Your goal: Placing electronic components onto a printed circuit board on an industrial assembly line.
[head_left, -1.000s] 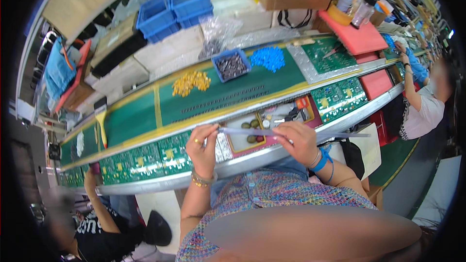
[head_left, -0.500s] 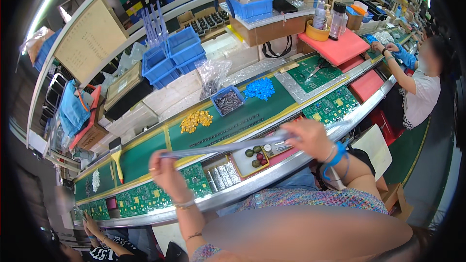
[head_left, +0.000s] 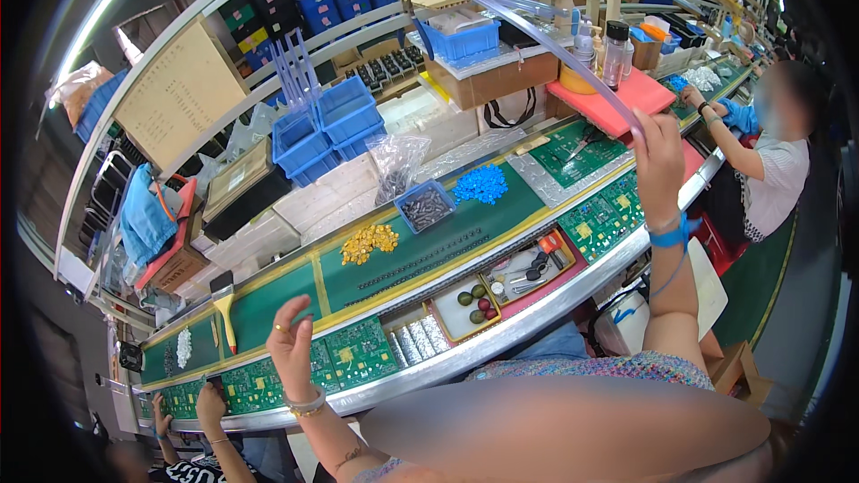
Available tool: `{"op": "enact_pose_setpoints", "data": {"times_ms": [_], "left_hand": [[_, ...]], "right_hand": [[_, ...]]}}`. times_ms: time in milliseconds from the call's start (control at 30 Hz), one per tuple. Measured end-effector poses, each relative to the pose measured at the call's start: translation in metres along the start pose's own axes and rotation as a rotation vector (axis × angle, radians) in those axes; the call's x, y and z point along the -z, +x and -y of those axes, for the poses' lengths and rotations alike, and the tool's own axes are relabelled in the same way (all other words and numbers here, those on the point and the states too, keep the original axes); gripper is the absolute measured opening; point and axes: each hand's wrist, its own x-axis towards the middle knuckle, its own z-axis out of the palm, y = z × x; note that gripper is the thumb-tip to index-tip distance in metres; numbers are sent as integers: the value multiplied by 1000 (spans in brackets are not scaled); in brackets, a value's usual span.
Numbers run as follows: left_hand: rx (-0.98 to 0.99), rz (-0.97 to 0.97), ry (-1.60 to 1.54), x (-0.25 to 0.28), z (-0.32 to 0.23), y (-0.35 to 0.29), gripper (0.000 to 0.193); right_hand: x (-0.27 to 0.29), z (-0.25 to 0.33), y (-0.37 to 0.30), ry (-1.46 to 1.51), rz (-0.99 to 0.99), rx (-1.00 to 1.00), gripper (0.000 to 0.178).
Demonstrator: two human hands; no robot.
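Observation:
My right hand (head_left: 659,161) is raised at the right of the line, its fingers closed round one end of a long, clear plastic tube (head_left: 539,30). The tube slants up and away to the far left, over the shelf. A blue band circles that wrist. Lower and to the left, my left hand (head_left: 292,353) is in the air above the green circuit boards (head_left: 344,353), fingers apart and nothing in them. Beyond it on the green mat lie yellow disc-shaped parts (head_left: 369,244) and rows of small black parts (head_left: 420,259).
A blue bin of dark parts (head_left: 424,207) and loose blue parts (head_left: 480,183) sit mid-bench. A yellow-handled brush (head_left: 225,311) lies left. Small trays (head_left: 470,309) hold fruit and keys. A co-worker (head_left: 769,143) sits at right; another's hands (head_left: 211,407) work at lower left.
The tube was stretched level between both hands. My left hand has let go and opened; my right hand has lifted its end up and to the right, swinging the tube over the shelf.

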Motion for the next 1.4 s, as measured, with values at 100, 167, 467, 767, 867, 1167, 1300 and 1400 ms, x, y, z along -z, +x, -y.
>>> {"op": "enact_pose_setpoints", "data": {"times_ms": [100,167,467,767,867,1167,1300,1400], "left_hand": [[86,-57,103,12,14,-21,29],[151,-98,140,23,25,-37,29],[323,-265,164,41,45,-83,26],[353,-247,159,44,59,-88,26],[427,-278,372,45,60,-93,29],[879,-242,1442,67,113,-132,62],[785,-172,1497,70,113,-138,61],[652,-64,1531,54,98,-122,59]], "right_hand": [[-31,15,48,-159,-9,65,19],[-63,28,83,-269,7,154,13],[-206,65,174,-622,95,145,16],[-158,53,188,-424,-198,128,17],[-104,13,174,-217,-299,70,20],[-61,10,60,400,209,-129,19],[-72,35,-10,603,386,-112,13],[-67,46,-46,671,534,-155,10]]}}
